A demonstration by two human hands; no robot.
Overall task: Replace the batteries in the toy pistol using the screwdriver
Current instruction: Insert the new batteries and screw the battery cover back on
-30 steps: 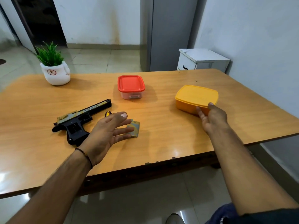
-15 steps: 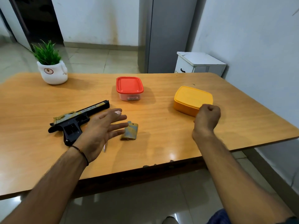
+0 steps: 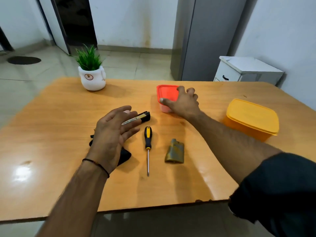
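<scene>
Left of the screwdriver [image 3: 147, 139]: left hand [image 3: 112, 134] spread wide, holding nothing, above the toy pistol [image 3: 145, 116]. Just right of the screwdriver: detached battery cover [image 3: 175, 151]. Beyond the screwdriver, rightward: right hand [image 3: 183, 104] gripping the red-lidded box [image 3: 166, 93], fingers curled over its lid.

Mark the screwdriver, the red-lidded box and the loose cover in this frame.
screwdriver [image 3: 147, 136], head view, on the yellow-and-black handle.
red-lidded box [image 3: 166, 93], head view, on the lid's bare left part.
loose cover [image 3: 174, 152], head view, on the middle of its face.
</scene>
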